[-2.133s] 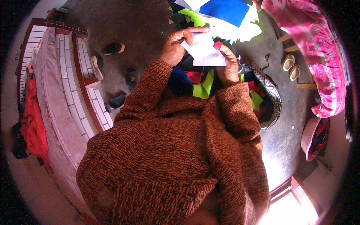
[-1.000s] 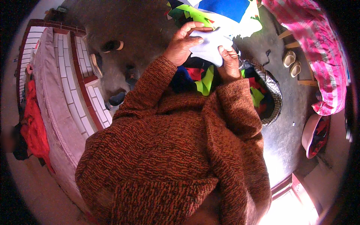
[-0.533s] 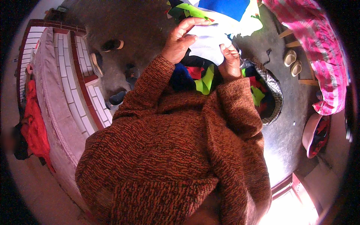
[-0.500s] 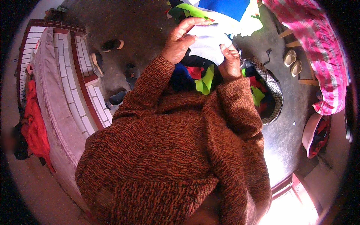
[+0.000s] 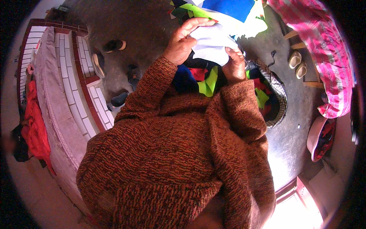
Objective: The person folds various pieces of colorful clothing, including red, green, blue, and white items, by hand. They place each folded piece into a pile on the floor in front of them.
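Note:
A white piece of cloth (image 5: 212, 46) is stretched between my two hands. My left hand (image 5: 183, 42) grips its left side, thumb below and fingers along the top edge. My right hand (image 5: 235, 64) pinches its right edge, the thumb on the near face. Just beyond lies a pile of cloth scraps (image 5: 228, 9) in blue, white and bright green. Below the white cloth, close to my body, are more scraps: a bright green strip (image 5: 209, 83), a red piece (image 5: 198, 73) and dark blue cloth (image 5: 183, 78).
Right of my right arm, a checked bag (image 5: 281, 93) holds more scraps. Pale shoes (image 5: 297, 65) sit on the floor beyond it, near a pink plaid cloth (image 5: 331, 57) and a pink basin (image 5: 316, 137). Dark shoes (image 5: 114, 46) lie at left beside a white-tiled ledge (image 5: 70, 80).
The white cloth is spread slightly flatter between my hands. My hands stay in nearly the same place.

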A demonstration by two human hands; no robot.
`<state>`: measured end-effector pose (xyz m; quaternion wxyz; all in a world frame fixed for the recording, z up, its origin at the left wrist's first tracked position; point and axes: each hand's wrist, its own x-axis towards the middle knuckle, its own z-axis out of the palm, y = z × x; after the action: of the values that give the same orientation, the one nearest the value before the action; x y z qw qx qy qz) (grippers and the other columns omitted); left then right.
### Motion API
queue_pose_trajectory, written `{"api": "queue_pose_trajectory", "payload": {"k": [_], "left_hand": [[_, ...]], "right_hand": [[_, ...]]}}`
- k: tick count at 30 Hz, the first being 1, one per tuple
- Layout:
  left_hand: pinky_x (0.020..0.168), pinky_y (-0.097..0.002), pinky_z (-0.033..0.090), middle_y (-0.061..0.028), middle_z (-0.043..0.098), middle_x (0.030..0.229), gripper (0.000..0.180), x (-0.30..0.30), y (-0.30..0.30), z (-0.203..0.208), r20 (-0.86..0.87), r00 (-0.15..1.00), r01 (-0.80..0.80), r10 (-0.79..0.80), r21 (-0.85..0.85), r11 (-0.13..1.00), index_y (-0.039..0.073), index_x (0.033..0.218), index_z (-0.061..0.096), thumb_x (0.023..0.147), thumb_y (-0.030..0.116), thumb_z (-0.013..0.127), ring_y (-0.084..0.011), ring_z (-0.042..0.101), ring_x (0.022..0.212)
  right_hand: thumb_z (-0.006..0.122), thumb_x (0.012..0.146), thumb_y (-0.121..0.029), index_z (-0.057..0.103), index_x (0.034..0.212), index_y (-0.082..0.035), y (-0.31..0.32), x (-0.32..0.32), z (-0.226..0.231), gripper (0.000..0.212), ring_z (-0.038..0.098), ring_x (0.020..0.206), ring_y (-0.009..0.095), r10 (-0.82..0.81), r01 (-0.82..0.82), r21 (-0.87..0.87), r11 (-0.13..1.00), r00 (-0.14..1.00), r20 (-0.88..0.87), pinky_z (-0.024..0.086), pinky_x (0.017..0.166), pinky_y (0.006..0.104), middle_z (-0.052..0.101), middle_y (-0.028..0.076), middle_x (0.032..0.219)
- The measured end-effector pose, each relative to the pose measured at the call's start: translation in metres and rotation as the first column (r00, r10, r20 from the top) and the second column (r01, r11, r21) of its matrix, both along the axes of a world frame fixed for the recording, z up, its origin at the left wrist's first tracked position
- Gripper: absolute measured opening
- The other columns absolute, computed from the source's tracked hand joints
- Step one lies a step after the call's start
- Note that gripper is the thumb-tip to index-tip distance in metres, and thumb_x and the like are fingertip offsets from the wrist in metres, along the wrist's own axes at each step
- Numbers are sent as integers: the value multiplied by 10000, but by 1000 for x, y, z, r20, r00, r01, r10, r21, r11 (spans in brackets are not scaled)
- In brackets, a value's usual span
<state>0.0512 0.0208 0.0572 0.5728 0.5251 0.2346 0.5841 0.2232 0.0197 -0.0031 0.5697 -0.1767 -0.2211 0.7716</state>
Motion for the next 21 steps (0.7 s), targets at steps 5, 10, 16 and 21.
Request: {"api": "queue_pose_trajectory", "payload": {"k": [5,10,16,21], "left_hand": [[1040,-378,292,-176,489,1231,602,-2,0,-2,73,997,28,-26,-34,999,-11,1192,435,604,-110,350,-256,426,1202],[1033,-380,302,-183,490,1226,607,-1,1,-2,146,988,62,-45,-111,992,-9,1201,427,602,-89,373,-265,425,1200],[1027,-404,308,-213,446,1269,589,-5,6,-3,39,997,66,-62,-122,990,15,1259,385,671,-14,416,-295,416,1206],[1019,-411,321,-192,462,1263,552,0,26,14,57,992,119,-113,-115,986,-10,1237,402,688,27,451,-298,426,1200]], "right_hand": [[488,760,7,485,1178,44,-1,2,4,419,552,1038,265,46,-46,-23,999,999,10,430,924,392,568,150,1124],[500,732,-8,461,1209,25,-2,3,8,480,515,1089,278,98,-98,27,995,995,-13,401,950,421,540,153,1162],[545,740,-45,474,1201,-5,-1,1,5,469,503,1089,263,46,-48,79,996,999,26,385,955,411,551,136,1140],[581,795,-48,518,1084,-37,5,-2,-21,295,534,698,119,20,-22,66,998,999,36,442,564,256,577,44,902]]}}
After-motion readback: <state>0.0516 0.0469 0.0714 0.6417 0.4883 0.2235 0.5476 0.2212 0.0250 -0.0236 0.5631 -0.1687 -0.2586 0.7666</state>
